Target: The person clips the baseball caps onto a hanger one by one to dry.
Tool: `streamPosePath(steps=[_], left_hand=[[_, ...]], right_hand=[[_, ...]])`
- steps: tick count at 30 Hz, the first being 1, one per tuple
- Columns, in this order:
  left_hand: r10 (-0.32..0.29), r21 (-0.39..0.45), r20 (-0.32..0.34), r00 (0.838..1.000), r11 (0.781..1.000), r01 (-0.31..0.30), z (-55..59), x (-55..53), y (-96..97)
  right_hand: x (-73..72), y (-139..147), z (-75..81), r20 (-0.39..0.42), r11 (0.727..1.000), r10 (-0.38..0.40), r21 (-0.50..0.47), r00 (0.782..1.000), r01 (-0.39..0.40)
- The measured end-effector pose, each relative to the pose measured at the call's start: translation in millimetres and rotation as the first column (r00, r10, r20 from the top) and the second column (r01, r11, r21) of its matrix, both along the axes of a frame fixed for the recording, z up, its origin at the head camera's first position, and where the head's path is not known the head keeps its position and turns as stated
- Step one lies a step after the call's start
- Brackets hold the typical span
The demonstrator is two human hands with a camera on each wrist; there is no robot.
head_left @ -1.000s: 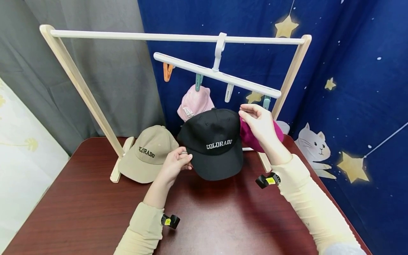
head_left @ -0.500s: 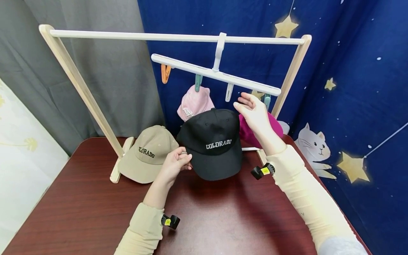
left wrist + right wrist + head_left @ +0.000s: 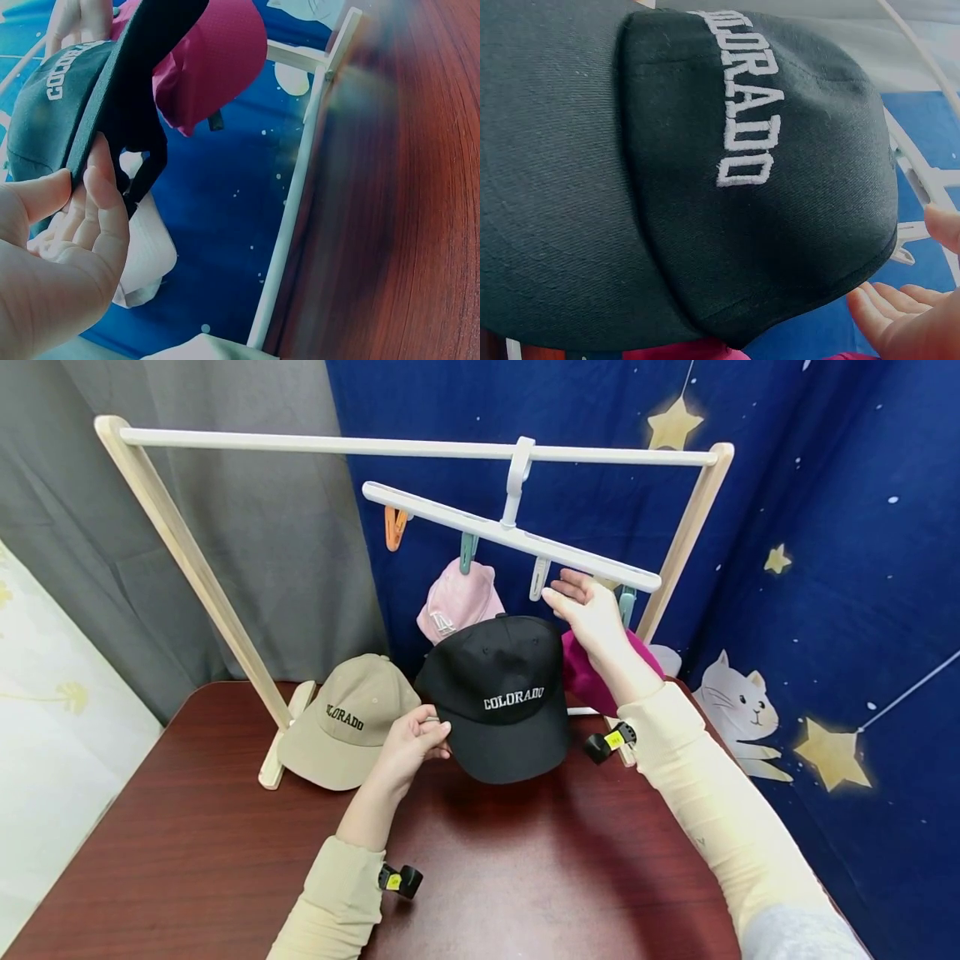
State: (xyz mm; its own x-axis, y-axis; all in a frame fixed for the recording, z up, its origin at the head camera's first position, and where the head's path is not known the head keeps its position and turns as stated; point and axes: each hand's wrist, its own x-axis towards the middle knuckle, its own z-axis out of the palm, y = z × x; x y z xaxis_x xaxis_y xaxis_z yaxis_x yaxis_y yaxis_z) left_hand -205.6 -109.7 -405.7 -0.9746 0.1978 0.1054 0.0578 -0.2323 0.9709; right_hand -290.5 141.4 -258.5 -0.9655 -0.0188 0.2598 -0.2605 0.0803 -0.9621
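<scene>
My left hand (image 3: 411,745) pinches a black baseball cap (image 3: 502,668) at the side of its brim, thumb in front and fingers behind in the left wrist view. The cap is held up above the table, its white COLORADO lettering facing me. My right hand (image 3: 588,614) is raised beyond the cap's right side, thumb and fingers parted with nothing between them. Its fingertips are right beside a white clip (image 3: 538,578) on the tilted white hanger (image 3: 450,518). In the right wrist view the black crown partly covers that clip (image 3: 904,232).
A pink cap (image 3: 461,602) hangs from a green clip, and a magenta cap (image 3: 592,672) hangs at the hanger's low right end. An orange clip (image 3: 395,529) is on the high left end. The tan cap (image 3: 360,718) rests by the wooden stand's left foot (image 3: 277,760).
My right hand has moved up and left, from beside the magenta cap to the white clip. The hanger has swayed slightly; my left hand and the black cap have barely moved.
</scene>
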Motion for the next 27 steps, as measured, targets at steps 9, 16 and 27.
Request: streamPosePath(steps=[9, 16, 27], left_hand=[[0.007, 0.008, 0.003, 1.0, 1.0, -0.007, 0.6, -0.1, -0.1], [0.018, 0.01, -0.001, 1.0, 1.0, -0.018, -0.9, -0.2, -0.7], [0.019, 0.005, -0.008, 1.0, 1.0, -0.019, -1.0, 0.6, -1.0]], right_hand=[[-14.2, -6.7, 4.7, 0.019, 0.998, -0.067, -0.019, 0.998, 0.067], [-20.5, -9.4, 4.2, 0.031, 0.996, -0.085, -0.02, 0.996, 0.086], [-25.2, -14.2, 4.3, -0.006, 0.995, -0.101, -0.024, 0.995, 0.101]])
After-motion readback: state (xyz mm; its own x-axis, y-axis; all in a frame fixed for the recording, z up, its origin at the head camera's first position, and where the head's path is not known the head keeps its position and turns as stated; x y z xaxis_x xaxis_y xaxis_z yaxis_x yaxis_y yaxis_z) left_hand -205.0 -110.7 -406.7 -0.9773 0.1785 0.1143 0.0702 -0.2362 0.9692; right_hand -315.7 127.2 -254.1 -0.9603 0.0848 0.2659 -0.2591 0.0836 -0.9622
